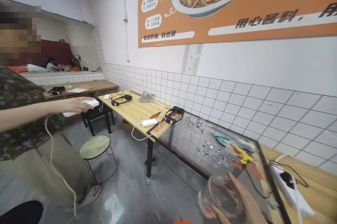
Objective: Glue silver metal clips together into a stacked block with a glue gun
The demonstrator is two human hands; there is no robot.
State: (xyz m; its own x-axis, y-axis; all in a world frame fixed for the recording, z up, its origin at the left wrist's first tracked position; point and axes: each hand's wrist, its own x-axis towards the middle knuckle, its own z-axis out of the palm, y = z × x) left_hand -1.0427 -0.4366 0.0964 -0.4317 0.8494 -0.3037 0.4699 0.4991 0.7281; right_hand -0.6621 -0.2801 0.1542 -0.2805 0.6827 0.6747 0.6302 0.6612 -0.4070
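My right hand (246,196) reaches in from the lower right, its fingers closed around a clear, see-through plastic cup (226,197). The cup is tilted and held over the near edge of a dark glass-topped table (181,143). What it holds, if anything, is hard to make out. Beyond it on the glass lie a pile of small metal pieces (214,154), teal-handled pliers (222,141) and a yellow glue gun (243,155) with a black cord. My left hand is out of view.
A person stands at the left, a hand (76,104) holding a white device with a cable. Black headsets (174,114) and a white power bank (149,122) lie on the tables. A round stool (94,147) stands on the floor. At right is a white power strip (292,190).
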